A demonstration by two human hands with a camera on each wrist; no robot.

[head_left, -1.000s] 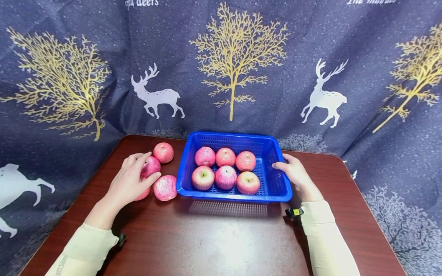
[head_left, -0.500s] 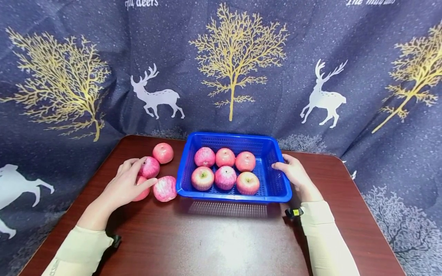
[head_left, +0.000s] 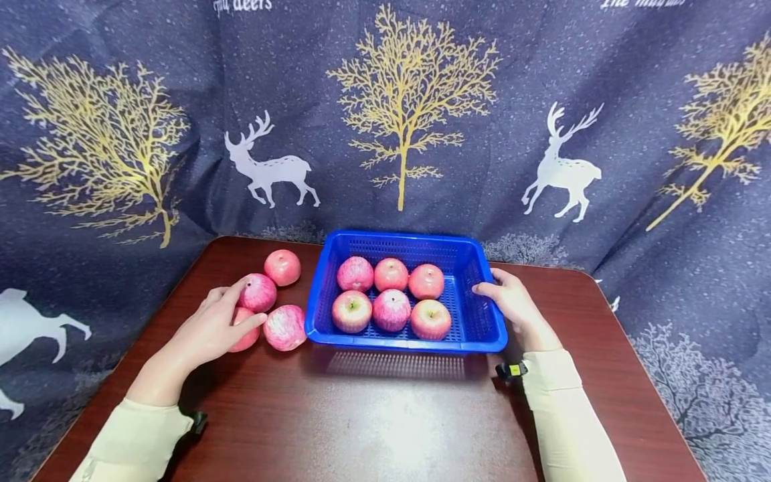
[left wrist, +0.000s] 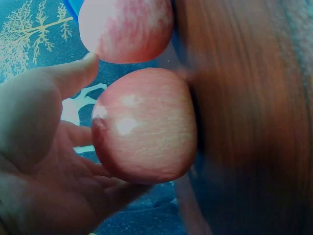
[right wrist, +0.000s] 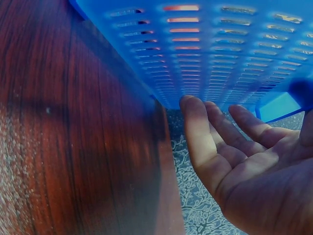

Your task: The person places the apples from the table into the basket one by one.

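Observation:
My left hand (head_left: pixel 201 331) is over the loose apples at the table's left, thumb and fingers spread wide around the nearest red apple (head_left: pixel 243 338). In the left wrist view a gap shows between the thumb and that apple (left wrist: pixel 146 127); the fingers reach along its far side. The thumb tip is right at a streaky pink apple (head_left: pixel 286 328). Two more apples, one dark pink (head_left: pixel 259 292) and one red (head_left: pixel 282 268), lie farther back. My right hand (head_left: pixel 515 301) holds the blue basket (head_left: pixel 403 345) by its right side, thumb over the rim, fingers against the slotted outer wall (right wrist: pixel 195 58).
Several apples (head_left: pixel 391 310) sit in two rows inside the basket, with bare basket floor at their right. The brown table (head_left: pixel 361 415) ends at a dark blue cloth (head_left: pixel 458 167) printed with trees and deer.
My left hand has drawn back toward the near left, off the dark pink apple and around the nearest red one. The right hand and basket stay as they were.

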